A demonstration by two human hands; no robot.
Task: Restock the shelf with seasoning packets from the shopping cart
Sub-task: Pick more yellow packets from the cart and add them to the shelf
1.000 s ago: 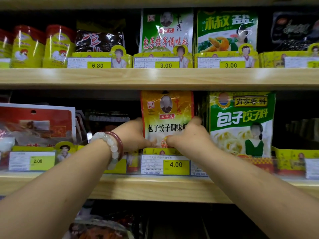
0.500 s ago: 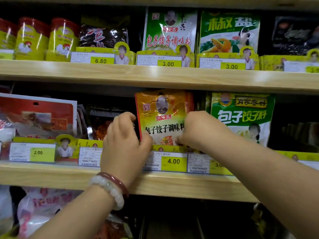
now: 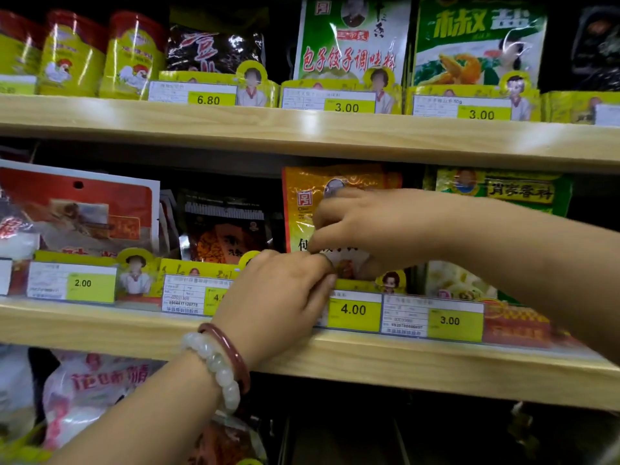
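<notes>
An orange-yellow seasoning packet (image 3: 302, 213) stands upright on the middle wooden shelf (image 3: 100, 327), behind the 4.00 price tag (image 3: 353, 309). My left hand (image 3: 281, 293), with two bracelets on the wrist, curls its fingers at the packet's lower left edge, just above the tag rail. My right hand (image 3: 365, 226) reaches across the packet's front from the right. Its fingers and thumb are curled and pinch the packet near its left side, covering most of the print. The shopping cart is out of view.
A green packet (image 3: 523, 196) stands right of the orange one, a dark packet (image 3: 224, 229) and a red-and-white pack (image 3: 77, 209) to its left. The upper shelf (image 3: 302, 129) carries yellow tins (image 3: 73, 58) and green packets (image 3: 352, 41). Bagged goods (image 3: 87, 391) lie below.
My right hand has slid left from the packet's right edge across its front. My left hand has dropped to the packet's lower left corner. The view has shifted closer and tilted.
</notes>
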